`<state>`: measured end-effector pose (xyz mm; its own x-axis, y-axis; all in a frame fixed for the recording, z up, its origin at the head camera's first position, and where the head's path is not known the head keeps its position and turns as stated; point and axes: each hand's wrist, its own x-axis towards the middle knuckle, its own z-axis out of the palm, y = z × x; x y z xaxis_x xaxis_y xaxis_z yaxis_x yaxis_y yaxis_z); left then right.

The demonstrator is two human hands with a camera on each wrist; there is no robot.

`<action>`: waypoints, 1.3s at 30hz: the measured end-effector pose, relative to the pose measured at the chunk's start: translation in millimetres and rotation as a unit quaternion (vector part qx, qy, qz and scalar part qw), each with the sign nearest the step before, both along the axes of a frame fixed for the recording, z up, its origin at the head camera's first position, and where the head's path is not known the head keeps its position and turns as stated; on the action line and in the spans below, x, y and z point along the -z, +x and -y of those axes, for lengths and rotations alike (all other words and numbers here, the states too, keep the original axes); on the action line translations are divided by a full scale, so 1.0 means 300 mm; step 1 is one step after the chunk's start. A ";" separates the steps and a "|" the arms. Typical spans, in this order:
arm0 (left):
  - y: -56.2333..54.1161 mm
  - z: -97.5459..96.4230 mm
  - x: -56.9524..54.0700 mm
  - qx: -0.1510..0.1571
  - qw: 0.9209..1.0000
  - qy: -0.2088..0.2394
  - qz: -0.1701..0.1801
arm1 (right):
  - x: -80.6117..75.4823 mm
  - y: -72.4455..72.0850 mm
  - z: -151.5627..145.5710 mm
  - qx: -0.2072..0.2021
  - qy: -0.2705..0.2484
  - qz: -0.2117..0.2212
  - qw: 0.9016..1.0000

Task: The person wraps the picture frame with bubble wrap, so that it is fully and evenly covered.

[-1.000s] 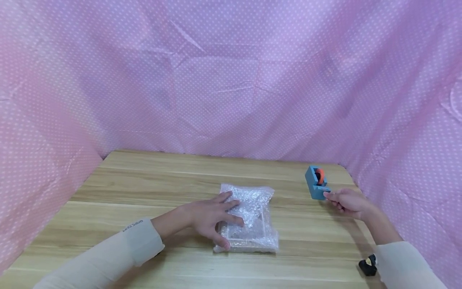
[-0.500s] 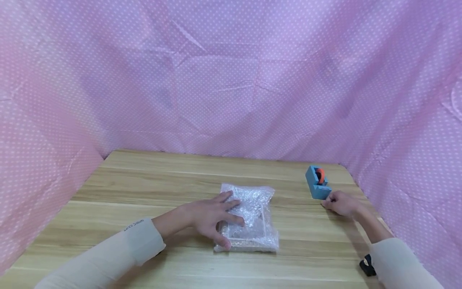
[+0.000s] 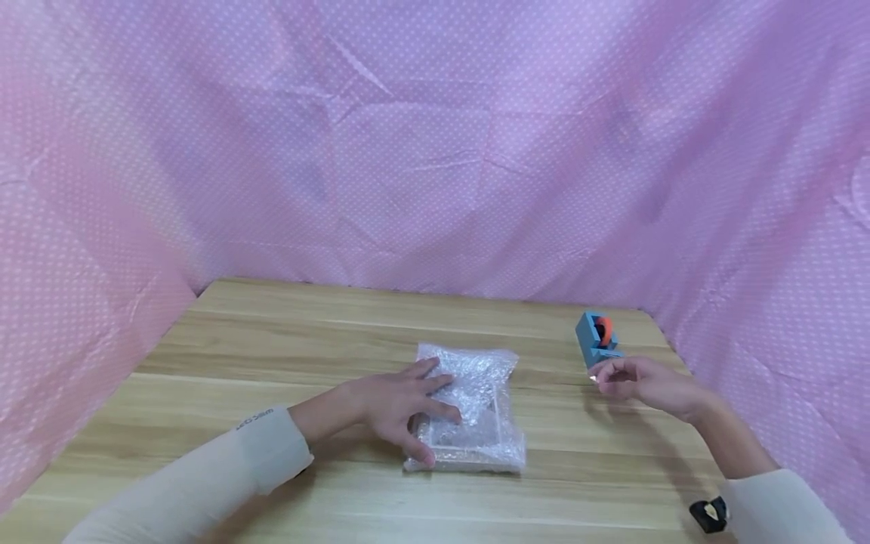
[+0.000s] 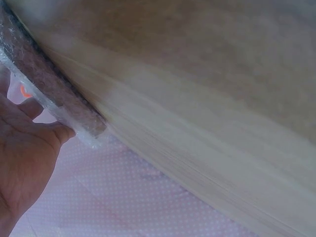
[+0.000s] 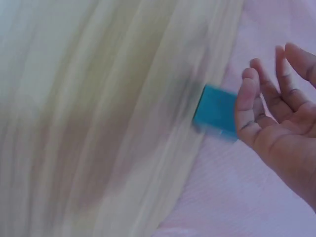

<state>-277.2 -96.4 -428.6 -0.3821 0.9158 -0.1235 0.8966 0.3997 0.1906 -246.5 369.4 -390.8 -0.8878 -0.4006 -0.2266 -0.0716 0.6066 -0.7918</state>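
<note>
My left hand (image 3: pixel 401 412) rests with spread fingers on a flat package in clear bubble wrap (image 3: pixel 476 438), which lies on the wooden table. A pale rectangular frame outline shows through the wrap. Thumb and fingertips of that hand also touch the wrap's edge (image 4: pixel 64 103) in the left wrist view. Just in front of the blue tape dispenser (image 3: pixel 587 340), my right hand (image 3: pixel 652 385) pinches a small shiny piece of clear tape (image 3: pixel 594 378) between thumb and forefinger. Behind that hand (image 5: pixel 286 123), the dispenser (image 5: pixel 217 111) appears blurred in the right wrist view.
The dispenser carries an orange roll (image 3: pixel 606 331) and stands near the table's right edge. A pink dotted cloth (image 3: pixel 435 189) hangs around the back and sides of the table (image 3: pixel 306 332). A small black object (image 3: pixel 708 515) shows beside the right cuff.
My right hand has drawn down from the dispenser's front, then lifted and shifted left with the tape at its fingertips. The left hand, package and dispenser have stayed in place.
</note>
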 end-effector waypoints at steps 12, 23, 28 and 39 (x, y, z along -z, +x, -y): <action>-0.010 0.005 0.000 -0.004 1.000 -0.007 0.002 | -0.048 -0.012 0.285 -0.093 -0.002 -0.072 0.993; -0.029 0.014 0.000 0.011 1.000 -0.011 -0.011 | -0.013 -0.088 0.561 -0.177 0.014 -0.086 0.980; -0.027 0.015 0.001 0.009 1.000 -0.010 -0.010 | 0.008 -0.110 0.641 -0.202 0.033 -0.083 0.975; -0.024 0.014 0.003 0.010 1.000 -0.007 -0.011 | 0.039 -0.125 0.722 -0.215 0.047 -0.064 0.973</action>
<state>-284.3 -100.5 -429.3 -0.3669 0.9214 -0.1279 0.9083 0.3845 0.1648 -284.1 152.7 -402.5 -0.6654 -0.7247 -0.1793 -0.4290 0.5677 -0.7027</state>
